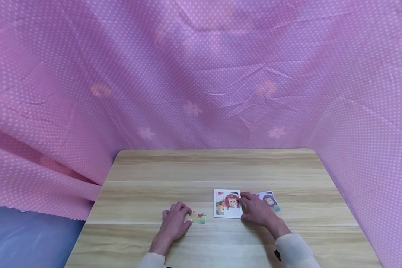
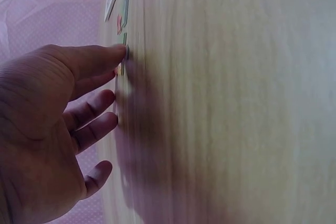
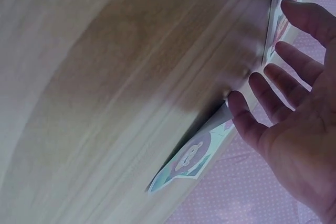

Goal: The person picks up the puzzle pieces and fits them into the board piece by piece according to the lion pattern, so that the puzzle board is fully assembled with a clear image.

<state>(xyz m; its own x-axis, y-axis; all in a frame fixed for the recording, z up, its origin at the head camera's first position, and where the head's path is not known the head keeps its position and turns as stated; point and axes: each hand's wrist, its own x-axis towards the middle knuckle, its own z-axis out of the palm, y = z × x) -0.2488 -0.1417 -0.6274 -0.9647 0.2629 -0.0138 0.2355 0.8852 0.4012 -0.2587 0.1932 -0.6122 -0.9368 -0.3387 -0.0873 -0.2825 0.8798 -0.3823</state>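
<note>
My left hand (image 1: 175,221) is at the left of the loose puzzle pieces (image 1: 200,218), its thumb and index finger on either side of one puzzle piece (image 2: 124,38). The other fingers are spread and gently bent over the table. To the right lies a white-framed puzzle board (image 1: 233,213), partly filled with a lion picture and white in its lower part. My right hand (image 1: 256,211) rests at the board's right edge, thumb and fingertips along it. In the right wrist view its fingers are loosely bent, with nothing gripped.
A picture card (image 1: 270,201) with a lion on it lies right of the board, partly behind the right hand, one end lifted off the table in the right wrist view. The wooden table (image 1: 207,167) has pink dotted cloth (image 1: 201,74) hanging at its back and sides.
</note>
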